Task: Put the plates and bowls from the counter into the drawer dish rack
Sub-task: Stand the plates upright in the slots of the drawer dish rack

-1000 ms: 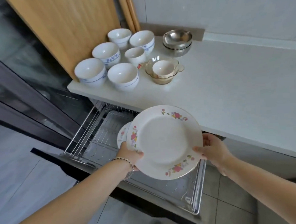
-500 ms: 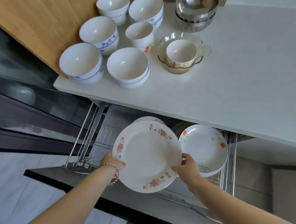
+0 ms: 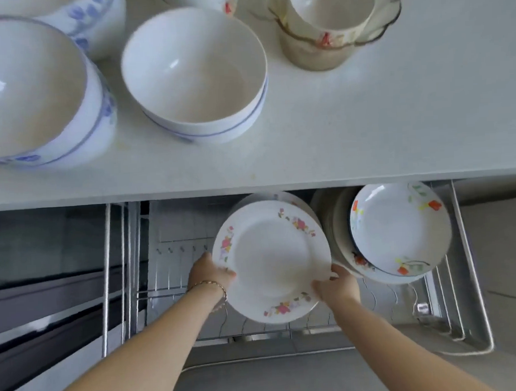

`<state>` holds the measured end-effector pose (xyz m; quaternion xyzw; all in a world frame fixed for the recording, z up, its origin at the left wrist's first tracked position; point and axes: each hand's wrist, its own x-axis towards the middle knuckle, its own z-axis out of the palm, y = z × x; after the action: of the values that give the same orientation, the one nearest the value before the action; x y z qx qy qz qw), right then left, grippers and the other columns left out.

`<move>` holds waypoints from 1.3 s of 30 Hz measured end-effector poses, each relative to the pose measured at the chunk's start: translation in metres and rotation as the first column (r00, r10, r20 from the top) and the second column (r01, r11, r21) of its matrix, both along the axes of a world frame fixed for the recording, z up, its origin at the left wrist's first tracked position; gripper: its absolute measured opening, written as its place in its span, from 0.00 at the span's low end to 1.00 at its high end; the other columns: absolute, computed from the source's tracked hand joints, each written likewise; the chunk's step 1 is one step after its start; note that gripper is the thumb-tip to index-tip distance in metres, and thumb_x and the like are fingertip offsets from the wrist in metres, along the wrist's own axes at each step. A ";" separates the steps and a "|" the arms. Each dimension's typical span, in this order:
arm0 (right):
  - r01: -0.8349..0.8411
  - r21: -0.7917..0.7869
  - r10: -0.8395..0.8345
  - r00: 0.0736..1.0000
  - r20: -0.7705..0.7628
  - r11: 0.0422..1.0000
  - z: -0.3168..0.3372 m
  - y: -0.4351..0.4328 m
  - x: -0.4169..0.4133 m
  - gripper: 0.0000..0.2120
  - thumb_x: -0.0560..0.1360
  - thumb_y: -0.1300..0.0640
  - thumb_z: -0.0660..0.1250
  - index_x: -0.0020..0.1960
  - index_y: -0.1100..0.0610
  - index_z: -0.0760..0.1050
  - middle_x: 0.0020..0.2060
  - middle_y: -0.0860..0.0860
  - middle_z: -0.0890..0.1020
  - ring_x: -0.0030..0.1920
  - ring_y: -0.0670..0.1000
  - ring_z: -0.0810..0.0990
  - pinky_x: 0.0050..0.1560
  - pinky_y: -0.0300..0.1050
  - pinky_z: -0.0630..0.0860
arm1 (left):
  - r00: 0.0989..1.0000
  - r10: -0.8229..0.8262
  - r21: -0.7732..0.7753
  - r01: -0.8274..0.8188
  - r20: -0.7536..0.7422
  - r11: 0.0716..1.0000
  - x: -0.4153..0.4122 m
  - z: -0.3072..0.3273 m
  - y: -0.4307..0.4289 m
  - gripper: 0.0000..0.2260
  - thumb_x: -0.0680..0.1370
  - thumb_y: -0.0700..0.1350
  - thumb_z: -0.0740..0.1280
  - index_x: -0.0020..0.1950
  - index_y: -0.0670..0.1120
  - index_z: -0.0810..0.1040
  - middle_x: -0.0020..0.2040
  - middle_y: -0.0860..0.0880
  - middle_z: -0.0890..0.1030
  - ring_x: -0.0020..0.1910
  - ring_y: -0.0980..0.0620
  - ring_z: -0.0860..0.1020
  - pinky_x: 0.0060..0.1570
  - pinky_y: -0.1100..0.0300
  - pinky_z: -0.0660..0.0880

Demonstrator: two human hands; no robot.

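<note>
A white plate with pink flowers [image 3: 272, 260] is held tilted over the drawer dish rack [image 3: 467, 274]. My left hand [image 3: 208, 272] grips its left rim and my right hand [image 3: 337, 285] grips its lower right rim. Another plate edge [image 3: 262, 196] stands just behind it. To the right, several plates [image 3: 399, 232] with orange flowers lean upright in the rack. On the counter [image 3: 366, 124] above sit white bowls: one with a blue line [image 3: 195, 74], one at the left [image 3: 33, 93], and a cup inside a glass bowl [image 3: 334, 18].
The counter's front edge overhangs the back of the open drawer. The rack's left wire section [image 3: 171, 277] holds no dishes. Dark cabinet fronts [image 3: 44, 296] lie to the left. Grey floor tiles [image 3: 290, 379] show below the drawer.
The camera has dropped closer to the counter and drawer. Both hands have carried the pink-flowered plate down and back into the rack, in front of the plate standing there.
</note>
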<state>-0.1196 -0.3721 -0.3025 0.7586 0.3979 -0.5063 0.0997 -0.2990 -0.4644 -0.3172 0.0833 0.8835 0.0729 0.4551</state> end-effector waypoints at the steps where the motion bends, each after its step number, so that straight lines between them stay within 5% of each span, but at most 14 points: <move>1: 0.015 0.022 -0.015 1.000 0.010 1.000 -0.007 0.002 -0.002 0.23 0.70 0.66 0.64 0.65 0.57 0.73 0.50 0.56 0.80 0.49 0.56 0.78 0.51 0.46 0.75 | 0.999 -0.034 0.007 0.034 -0.018 0.999 -0.003 -0.005 0.007 0.15 0.72 0.40 0.68 0.59 0.40 0.74 0.55 0.44 0.80 0.53 0.45 0.79 0.45 0.61 0.72; 4: 0.086 0.088 -0.086 0.996 0.007 0.992 -0.025 0.007 -0.008 0.24 0.71 0.68 0.63 0.66 0.56 0.72 0.55 0.57 0.81 0.52 0.57 0.78 0.55 0.48 0.75 | 0.990 -0.138 0.029 0.139 -0.031 0.990 -0.010 -0.025 0.023 0.18 0.73 0.42 0.68 0.60 0.40 0.73 0.57 0.43 0.79 0.55 0.44 0.78 0.46 0.59 0.73; 7: 0.118 0.134 -0.124 0.991 0.042 0.984 -0.039 0.004 -0.016 0.24 0.73 0.68 0.59 0.67 0.54 0.71 0.56 0.57 0.81 0.53 0.58 0.78 0.46 0.41 0.70 | 0.972 -0.221 -0.015 0.221 -0.078 0.975 -0.014 -0.039 0.029 0.19 0.71 0.44 0.68 0.61 0.41 0.72 0.58 0.42 0.77 0.55 0.42 0.78 0.46 0.57 0.74; 12: 0.187 0.174 -0.198 0.979 0.046 0.967 -0.059 -0.010 -0.023 0.28 0.72 0.68 0.55 0.70 0.53 0.67 0.60 0.57 0.77 0.54 0.58 0.78 0.46 0.40 0.69 | 0.932 -0.345 -0.093 0.336 -0.113 0.937 -0.017 -0.048 0.023 0.24 0.71 0.50 0.67 0.64 0.44 0.68 0.59 0.41 0.71 0.57 0.40 0.76 0.51 0.53 0.74; 17: 0.195 0.229 -0.212 0.976 0.053 0.954 -0.059 -0.019 -0.026 0.27 0.74 0.65 0.56 0.73 0.52 0.63 0.66 0.58 0.63 0.59 0.62 0.74 0.60 0.46 0.71 | 0.888 -0.451 -0.100 0.442 -0.091 0.891 -0.028 -0.049 0.016 0.21 0.72 0.55 0.64 0.61 0.46 0.67 0.52 0.44 0.74 0.48 0.43 0.75 0.41 0.57 0.70; 20: 0.194 0.211 -0.215 0.974 0.078 0.958 -0.061 -0.019 -0.030 0.27 0.74 0.65 0.56 0.73 0.53 0.62 0.65 0.60 0.60 0.59 0.63 0.73 0.63 0.49 0.70 | 0.945 -0.327 -0.084 0.324 -0.023 0.942 -0.031 -0.054 0.020 0.21 0.71 0.50 0.67 0.59 0.45 0.65 0.50 0.46 0.76 0.45 0.45 0.74 0.40 0.58 0.70; 22: 0.189 0.184 -0.211 0.971 0.111 0.965 -0.063 -0.017 -0.033 0.27 0.74 0.66 0.55 0.72 0.54 0.61 0.66 0.61 0.62 0.64 0.64 0.69 0.65 0.52 0.68 | 0.994 -0.051 -0.024 0.053 0.094 0.998 -0.033 -0.062 0.026 0.25 0.70 0.46 0.70 0.63 0.43 0.62 0.50 0.46 0.74 0.46 0.45 0.74 0.42 0.57 0.72; 25: 0.220 0.140 -0.238 0.963 0.124 0.965 -0.067 -0.013 -0.036 0.27 0.73 0.64 0.60 0.72 0.57 0.60 0.67 0.61 0.64 0.67 0.63 0.65 0.68 0.54 0.64 | 0.910 0.293 0.093 -0.332 0.294 0.939 -0.040 -0.075 0.032 0.29 0.67 0.44 0.73 0.65 0.38 0.69 0.51 0.44 0.78 0.46 0.45 0.78 0.45 0.55 0.79; 30: 0.274 0.016 -0.274 0.952 0.136 0.962 -0.078 -0.008 -0.029 0.26 0.69 0.54 0.66 0.66 0.58 0.67 0.62 0.58 0.72 0.65 0.59 0.70 0.66 0.55 0.67 | 0.874 0.299 0.135 -0.373 0.383 0.918 -0.043 -0.079 0.041 0.19 0.72 0.40 0.70 0.62 0.40 0.76 0.51 0.42 0.80 0.44 0.46 0.78 0.42 0.59 0.76; 34: 0.463 -0.082 -0.471 0.869 -0.150 0.882 -0.092 -0.008 -0.016 0.19 0.72 0.62 0.67 0.61 0.61 0.69 0.43 0.53 0.76 0.49 0.56 0.76 0.52 0.49 0.73 | 0.865 0.365 0.141 -0.432 0.345 0.891 -0.041 -0.082 0.046 0.19 0.70 0.39 0.72 0.60 0.41 0.75 0.59 0.39 0.79 0.53 0.42 0.80 0.47 0.54 0.77; 39: 0.502 -0.143 -0.522 0.808 -0.273 0.853 -0.100 -0.013 -0.012 0.13 0.73 0.64 0.68 0.53 0.59 0.67 0.42 0.53 0.77 0.49 0.56 0.76 0.62 0.55 0.73 | 0.869 0.381 0.174 -0.448 0.315 0.877 -0.044 -0.085 0.051 0.21 0.70 0.36 0.73 0.62 0.39 0.75 0.59 0.40 0.80 0.50 0.44 0.79 0.52 0.52 0.75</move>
<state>-0.1320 -0.3851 -0.4020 0.7474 0.1729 -0.6367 -0.0780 -0.3435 -0.4130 -0.4024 -0.0658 0.7944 0.2869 0.5314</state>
